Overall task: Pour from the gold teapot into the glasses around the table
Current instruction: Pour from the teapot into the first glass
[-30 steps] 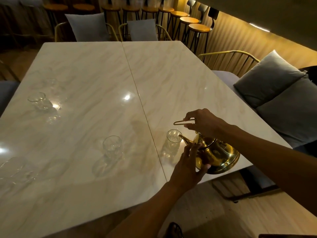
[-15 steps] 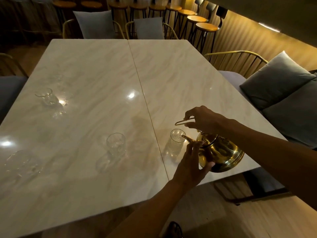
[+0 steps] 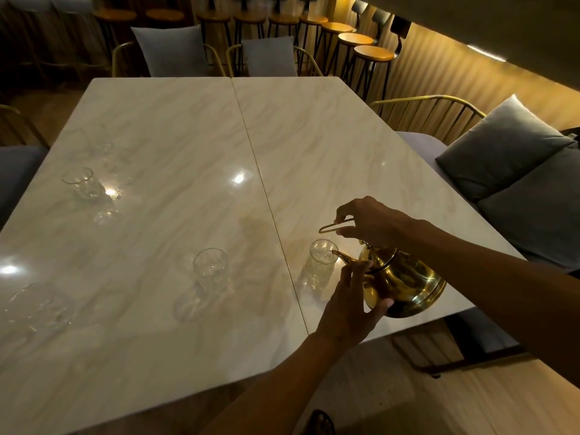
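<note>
showing two bare forearms, both reaching in from the lower edge and the right edge of the view. wearing no sleeves as far up as the frame allows. left hand (image 3: 346,304) and right hand (image 3: 373,219) going without gloves, rings or bands as far as the dim light lets on. wrists carrying no watch or strap in sight. showing a dark rounded shape at the bottom edge, too dim to make out.
</note>
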